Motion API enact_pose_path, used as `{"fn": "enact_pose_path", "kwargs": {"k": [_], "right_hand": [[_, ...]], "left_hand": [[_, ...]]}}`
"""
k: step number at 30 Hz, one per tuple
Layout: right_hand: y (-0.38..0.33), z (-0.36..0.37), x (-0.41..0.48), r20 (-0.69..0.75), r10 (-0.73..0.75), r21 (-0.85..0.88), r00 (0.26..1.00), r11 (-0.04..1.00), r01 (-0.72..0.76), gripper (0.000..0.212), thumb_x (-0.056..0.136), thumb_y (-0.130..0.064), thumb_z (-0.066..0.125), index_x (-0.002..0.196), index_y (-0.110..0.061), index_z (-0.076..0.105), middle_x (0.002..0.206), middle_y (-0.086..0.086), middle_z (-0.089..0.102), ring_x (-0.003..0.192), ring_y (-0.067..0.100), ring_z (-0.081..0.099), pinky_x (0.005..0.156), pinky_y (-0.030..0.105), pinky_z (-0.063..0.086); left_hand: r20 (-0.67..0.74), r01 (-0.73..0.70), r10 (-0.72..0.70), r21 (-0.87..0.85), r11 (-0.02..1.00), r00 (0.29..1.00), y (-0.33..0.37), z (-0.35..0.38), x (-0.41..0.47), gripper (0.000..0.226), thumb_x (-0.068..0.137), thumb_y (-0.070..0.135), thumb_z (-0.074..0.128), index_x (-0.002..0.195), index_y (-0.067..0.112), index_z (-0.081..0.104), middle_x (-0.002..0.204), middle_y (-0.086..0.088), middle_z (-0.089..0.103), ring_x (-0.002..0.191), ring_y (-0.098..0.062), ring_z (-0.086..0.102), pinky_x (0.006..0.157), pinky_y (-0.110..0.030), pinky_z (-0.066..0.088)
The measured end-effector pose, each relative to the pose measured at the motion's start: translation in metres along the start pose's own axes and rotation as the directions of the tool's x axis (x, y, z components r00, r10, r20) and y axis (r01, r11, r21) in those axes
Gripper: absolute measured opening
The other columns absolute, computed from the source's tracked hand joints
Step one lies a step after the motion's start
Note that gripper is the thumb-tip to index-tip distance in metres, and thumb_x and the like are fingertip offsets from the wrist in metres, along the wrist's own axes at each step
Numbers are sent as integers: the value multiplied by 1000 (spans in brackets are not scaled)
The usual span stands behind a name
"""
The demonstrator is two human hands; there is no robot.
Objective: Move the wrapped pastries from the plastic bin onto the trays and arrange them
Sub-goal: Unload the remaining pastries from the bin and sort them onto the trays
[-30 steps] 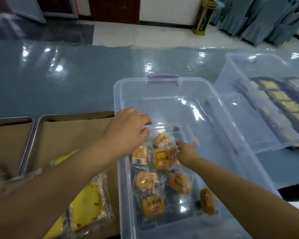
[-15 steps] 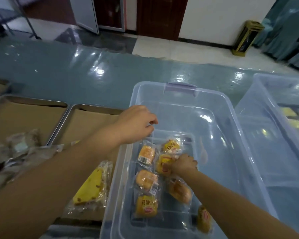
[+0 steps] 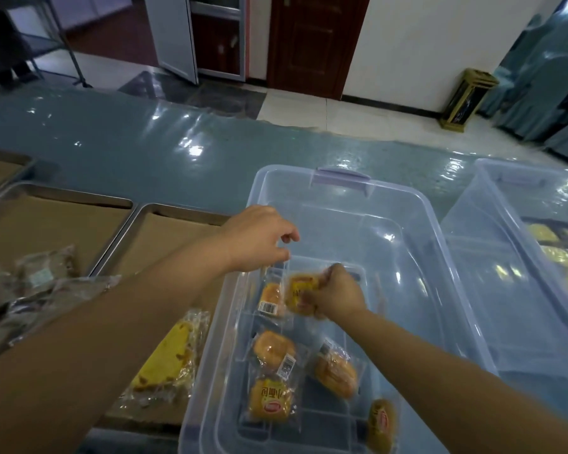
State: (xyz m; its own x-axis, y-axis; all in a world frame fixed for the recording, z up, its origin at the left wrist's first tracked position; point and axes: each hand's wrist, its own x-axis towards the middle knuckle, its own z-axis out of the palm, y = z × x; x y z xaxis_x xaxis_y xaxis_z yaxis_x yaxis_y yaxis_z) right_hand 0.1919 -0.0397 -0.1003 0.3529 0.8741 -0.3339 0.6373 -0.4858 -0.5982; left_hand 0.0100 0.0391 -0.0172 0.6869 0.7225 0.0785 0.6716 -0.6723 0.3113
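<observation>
Inside the clear bin (image 3: 417,204), the right hand (image 3: 336,298) closes its fingers around one wrapped pastry (image 3: 298,291), held above the bottom. The left hand (image 3: 256,239) hovers at the bin's rim, fingers loosely curled, holding nothing.

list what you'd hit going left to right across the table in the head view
brown wrapped pastries → paper-lined tray → yellow wrapped cake → clear plastic bin with the small wrapped pastries → second clear bin
</observation>
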Motion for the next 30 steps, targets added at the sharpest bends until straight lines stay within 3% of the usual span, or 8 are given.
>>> {"fn": "enact_pose_path", "kwargs": {"k": [3,5,7,12,19,24,27,30], "right_hand": [[-25,-22,-10,-90,-102,192,991,974,118,41,68,-26,81,82,-25,42,75,-4,58,60,9,59,40,15,41],[-40,-36,-20,-100,-181,372,978,905,205,37,70,-22,81,84,-26,47,79,-1,63,68,14,64,53,23,54],[-49,-48,-28,-72,-272,495,960,826,271,33,73,-12,78,88,-25,53,85,3,66,76,18,67,62,29,58],[-53,-62,-32,-24,-364,484,931,811,329,31,78,1,70,90,-24,57,94,6,65,83,19,66,64,24,57],[-46,-61,-15,22,-398,520,917,788,330,36,74,15,64,90,-17,66,84,5,70,76,14,69,63,22,56],[-20,-50,24,-12,-276,317,961,911,266,44,75,21,47,92,-17,62,90,3,65,82,16,61,59,12,49],[13,-41,55,14,-92,100,996,991,90,33,82,9,50,107,-7,63,108,13,64,90,22,58,75,28,50],[39,-30,74,43,62,-164,997,985,-54,39,87,-8,56,126,-11,53,124,15,54,105,31,56,89,37,49]], "left_hand": [[12,-12,12,24,1000,1000,0,3,3,65,75,55,65,132,35,44,123,11,56,107,-12,47,78,-25,36],[22,-10,9,33,999,1000,0,4,3,86,69,63,66,141,35,28,140,9,46,125,-18,41,92,-32,35],[27,11,-10,-13,1000,1000,0,3,3,95,64,69,65,143,37,21,140,9,45,124,-18,42,90,-33,36],[27,60,-56,-138,989,998,2,-1,1,81,62,64,70,131,41,33,111,14,57,90,-6,46,63,-20,35],[12,63,-62,-100,993,998,5,-4,0,50,68,43,75,111,37,50,88,12,55,79,-7,48,58,-25,41],[-51,75,-84,-160,984,995,6,-4,-3,47,75,36,74,115,35,48,93,14,47,84,-7,49,64,-23,41],[-170,46,-68,-132,990,983,7,-5,-5,47,77,37,73,118,34,49,106,10,53,93,-5,46,66,-20,34],[-273,34,-38,-18,999,961,10,-6,-7,46,77,35,73,118,27,53,111,7,59,99,-9,44,72,-23,29]]}}
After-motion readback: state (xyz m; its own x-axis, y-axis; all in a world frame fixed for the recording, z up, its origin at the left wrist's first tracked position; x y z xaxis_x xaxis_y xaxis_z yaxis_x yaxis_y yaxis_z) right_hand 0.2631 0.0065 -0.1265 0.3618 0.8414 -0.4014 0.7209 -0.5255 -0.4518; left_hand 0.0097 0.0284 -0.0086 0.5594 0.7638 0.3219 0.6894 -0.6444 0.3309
